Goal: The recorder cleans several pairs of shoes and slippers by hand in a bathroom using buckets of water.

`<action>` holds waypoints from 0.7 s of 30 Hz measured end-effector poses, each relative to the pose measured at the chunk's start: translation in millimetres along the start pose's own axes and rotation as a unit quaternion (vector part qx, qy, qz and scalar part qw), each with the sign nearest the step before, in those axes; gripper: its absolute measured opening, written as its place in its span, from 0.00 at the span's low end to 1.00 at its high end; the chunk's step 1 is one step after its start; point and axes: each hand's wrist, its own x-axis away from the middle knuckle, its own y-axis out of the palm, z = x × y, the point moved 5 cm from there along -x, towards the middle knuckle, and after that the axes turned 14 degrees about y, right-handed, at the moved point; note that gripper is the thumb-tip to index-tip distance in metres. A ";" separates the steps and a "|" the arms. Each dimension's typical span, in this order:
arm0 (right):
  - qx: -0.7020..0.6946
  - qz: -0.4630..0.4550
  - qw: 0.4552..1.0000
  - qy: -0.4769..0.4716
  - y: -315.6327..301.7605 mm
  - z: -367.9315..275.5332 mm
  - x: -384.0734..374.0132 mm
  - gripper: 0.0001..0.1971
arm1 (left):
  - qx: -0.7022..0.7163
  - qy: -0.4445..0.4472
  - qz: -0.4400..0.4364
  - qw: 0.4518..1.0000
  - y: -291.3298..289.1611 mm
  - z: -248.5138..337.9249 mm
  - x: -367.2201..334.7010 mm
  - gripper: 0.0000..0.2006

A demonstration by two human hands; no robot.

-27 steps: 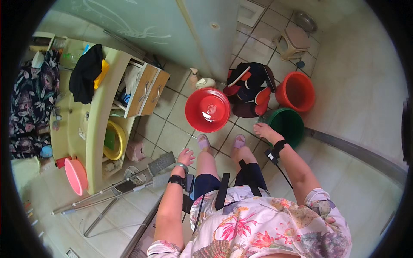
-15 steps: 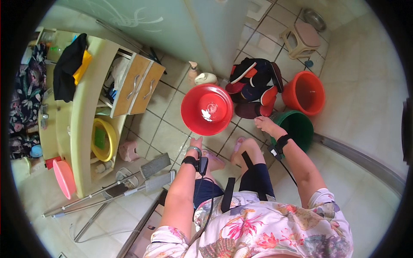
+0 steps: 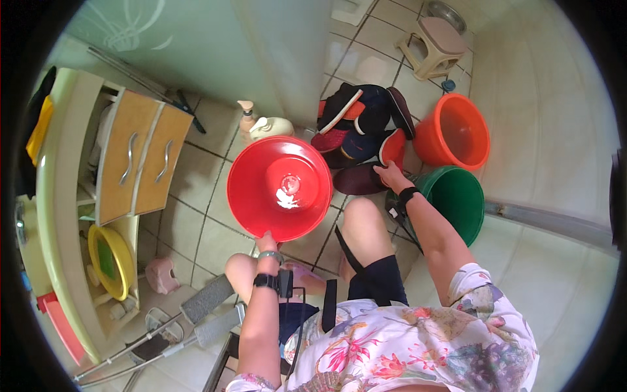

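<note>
The red basin (image 3: 279,188) sits on the tiled floor (image 3: 196,222), its near rim pinched by the left hand (image 3: 266,242), while the right hand (image 3: 390,175) closes its fingers on a dark maroon slipper (image 3: 356,179) beside the green bucket (image 3: 457,196).

A pale tiled floor (image 3: 196,189) carries a red basin (image 3: 281,189) at centre, an orange bucket (image 3: 454,134) and green bucket (image 3: 457,199) right, shoes (image 3: 366,124) between, a stool (image 3: 437,42) at top.

left hand (image 3: 266,243): now gripping red basin (image 3: 279,188) rim | right hand (image 3: 390,175): reached to shoe pile (image 3: 362,134)
</note>
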 end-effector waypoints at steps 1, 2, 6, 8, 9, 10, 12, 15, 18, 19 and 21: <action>-0.001 0.016 1.000 0.006 -5.9 12.7 -13.6 0.36 | 0.030 -0.031 -0.003 0.999 15.3 -4.9 7.0 0.17; 0.037 0.069 0.995 0.055 -17.4 30.2 -28.0 0.40 | 0.059 -0.063 -0.008 0.996 32.7 -0.4 18.5 0.17; 0.094 0.138 0.977 0.131 15.7 16.3 -34.8 0.47 | 0.085 -0.009 0.044 0.995 -3.2 2.9 7.9 0.20; 0.095 0.176 0.971 0.131 2.3 26.7 -52.5 0.47 | 0.093 -0.022 0.016 0.995 18.3 9.1 14.3 0.20; 0.101 0.202 0.966 0.129 -1.4 31.6 -58.9 0.47 | 0.096 -0.035 0.001 0.995 23.8 15.8 20.9 0.20; 0.093 0.201 0.967 0.126 1.1 33.1 -64.1 0.47 | 0.095 -0.027 -0.001 0.995 20.9 19.0 21.7 0.20; 0.143 0.228 0.955 0.123 1.8 36.9 -74.2 0.45 | 0.103 -0.051 -0.042 0.992 21.1 23.2 25.8 0.20; 0.155 0.233 0.953 0.113 3.9 47.5 -88.1 0.42 | 0.129 -0.047 -0.038 0.990 24.9 28.3 31.3 0.21; 0.166 0.242 0.947 0.130 7.9 51.2 -97.9 0.39 | 0.119 -0.050 -0.039 0.991 18.2 25.7 32.9 0.20; 0.163 0.242 0.948 0.129 5.7 51.8 -98.9 0.39 | 0.119 -0.046 -0.029 0.991 19.4 27.8 35.3 0.20; 0.088 0.246 0.956 0.132 -5.0 57.3 -99.1 0.37 | 0.119 -0.040 -0.024 0.992 21.9 30.4 36.4 0.20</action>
